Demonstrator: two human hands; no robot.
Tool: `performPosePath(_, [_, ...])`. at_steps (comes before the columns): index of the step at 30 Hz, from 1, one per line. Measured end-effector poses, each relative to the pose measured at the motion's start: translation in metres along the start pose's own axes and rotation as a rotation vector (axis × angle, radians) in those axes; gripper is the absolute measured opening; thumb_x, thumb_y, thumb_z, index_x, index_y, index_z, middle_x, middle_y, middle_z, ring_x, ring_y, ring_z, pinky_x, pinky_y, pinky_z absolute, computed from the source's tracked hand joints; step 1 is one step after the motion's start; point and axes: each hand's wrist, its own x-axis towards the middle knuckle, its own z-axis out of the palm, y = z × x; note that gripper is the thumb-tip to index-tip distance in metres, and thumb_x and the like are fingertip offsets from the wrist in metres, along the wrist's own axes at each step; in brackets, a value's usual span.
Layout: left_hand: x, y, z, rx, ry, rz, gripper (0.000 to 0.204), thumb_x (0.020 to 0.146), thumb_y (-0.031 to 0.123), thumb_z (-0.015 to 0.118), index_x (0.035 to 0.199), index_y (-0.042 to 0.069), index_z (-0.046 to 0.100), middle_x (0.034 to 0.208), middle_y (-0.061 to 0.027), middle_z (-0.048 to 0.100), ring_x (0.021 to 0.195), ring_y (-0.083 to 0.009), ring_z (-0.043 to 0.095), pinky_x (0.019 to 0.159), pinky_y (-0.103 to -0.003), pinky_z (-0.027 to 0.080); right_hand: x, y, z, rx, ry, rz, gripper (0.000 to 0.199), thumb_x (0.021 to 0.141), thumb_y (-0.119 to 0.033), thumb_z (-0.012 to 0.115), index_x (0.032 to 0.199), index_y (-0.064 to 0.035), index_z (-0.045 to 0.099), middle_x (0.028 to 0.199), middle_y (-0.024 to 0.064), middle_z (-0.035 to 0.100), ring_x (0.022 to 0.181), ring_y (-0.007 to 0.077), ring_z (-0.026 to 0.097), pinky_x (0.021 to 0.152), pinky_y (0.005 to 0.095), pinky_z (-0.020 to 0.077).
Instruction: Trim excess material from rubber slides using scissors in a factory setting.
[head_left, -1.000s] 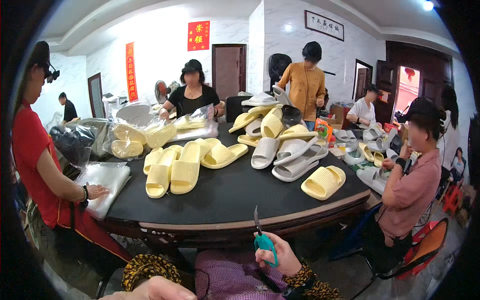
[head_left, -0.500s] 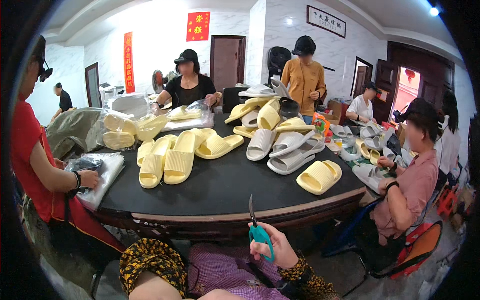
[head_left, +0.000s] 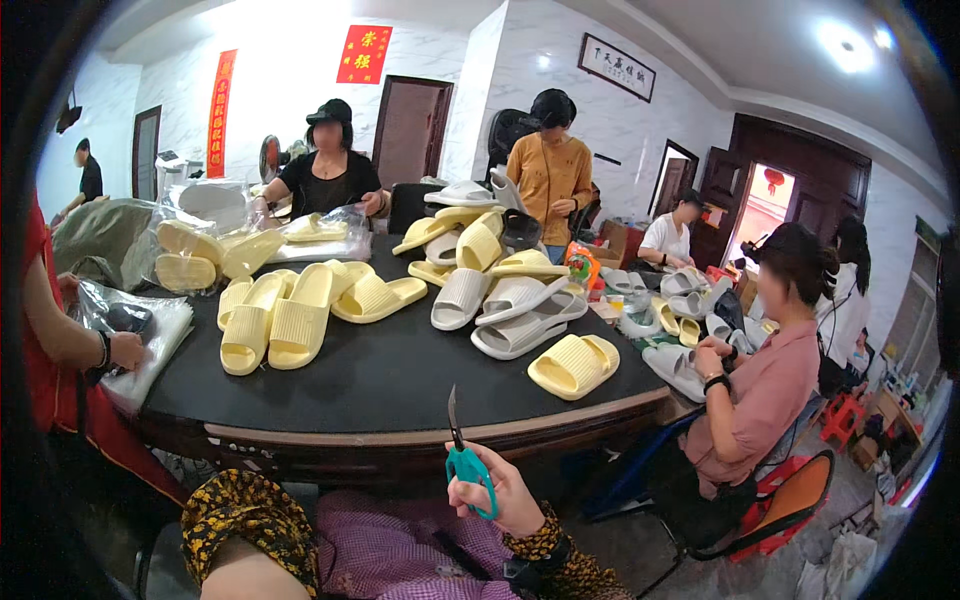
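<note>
My right hand [head_left: 505,497], in a black and yellow patterned sleeve, is closed round the teal handles of a pair of scissors [head_left: 465,468]. The dark blades point up in front of the table's near edge and look closed together. My left arm [head_left: 250,535] bends down at the lower edge, and its hand lies outside the picture. Beyond the scissors, a single yellow slipper [head_left: 575,366] lies near the table edge. Several more yellow slippers [head_left: 298,318] lie to the left, and a pile of grey slippers [head_left: 515,325] and yellow ones stands in the middle.
The black-topped table [head_left: 400,375] spans the space before me. Clear plastic bags [head_left: 140,340] lie at its left end, beside a person in red. A person in a pink shirt [head_left: 765,385] sits at the right on an orange-backed chair [head_left: 790,500]. Other people work behind the table.
The view has turned to the right, so the table and slippers sit further left in it. My right hand still grips the scissors. The person in pink has brought their hands together.
</note>
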Motion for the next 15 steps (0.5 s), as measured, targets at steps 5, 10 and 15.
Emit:
performPosePath(5, [0.005, 0.0, -0.007, 0.021, -0.013, -0.018, 0.056, 0.081, 0.043, 0.071, 0.13, 0.029, 0.051, 0.106, 0.0023, 0.051, 0.11, -0.0163, 0.045, 0.097, -0.051, 0.036, 0.001, -0.011, -0.001, 0.02, 0.056, -0.037, 0.058, 0.086, -0.012, 0.067, 0.135, 0.002, 0.04, 0.087, 0.0095, 0.059, 0.074, 0.0139, 0.059, 0.059, 0.0261, 0.05])
performPosePath(10, [0.011, 0.011, -0.015, 0.066, -0.079, -0.043, 0.059, 0.079, 0.044, 0.072, 0.132, 0.03, 0.05, 0.108, 0.0021, 0.051, 0.11, -0.0159, 0.044, 0.097, -0.051, 0.036, 0.006, -0.029, -0.007, 0.012, 0.109, -0.129, 0.055, 0.089, -0.014, 0.065, 0.136, 0.0001, 0.04, 0.083, 0.0077, 0.059, 0.071, 0.0123, 0.058, 0.059, 0.025, 0.0497])
performPosePath(15, [0.0, -0.02, -0.055, 0.148, 0.07, 0.119, 0.041, 0.091, 0.042, 0.053, 0.124, 0.017, 0.052, 0.132, -0.0133, 0.042, 0.117, -0.0277, 0.047, 0.095, -0.051, 0.038, 0.021, -0.028, -0.013, -0.026, 0.132, 0.053, 0.054, 0.089, -0.02, 0.065, 0.134, -0.0006, 0.041, 0.079, 0.0068, 0.059, 0.064, 0.0108, 0.057, 0.056, 0.0242, 0.0468])
